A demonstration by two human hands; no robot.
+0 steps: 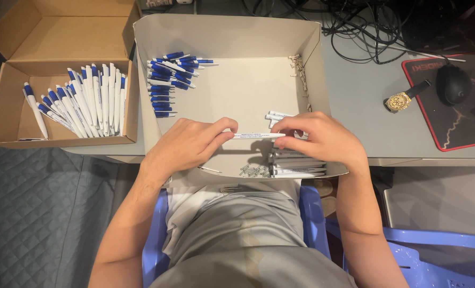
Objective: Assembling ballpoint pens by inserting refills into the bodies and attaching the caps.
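Barrel point(259, 136), level over the tray point(232, 37), is pinched endwise by left hand point(189, 144) and right hand point(323, 137) fingers, steadying it.

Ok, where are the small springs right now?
Head view: the springs lie at the near edge of the grey tray, just left of the white barrels, below the hands.

White pen barrel point(259, 136); blue-and-white pens point(83, 101); brown box point(13, 69); blue chair point(312, 213).

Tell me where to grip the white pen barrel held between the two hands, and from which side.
Grip the white pen barrel by its bare middle, probably from above: it lies level, crosswise, and the left hand and right hand pinch its two ends.
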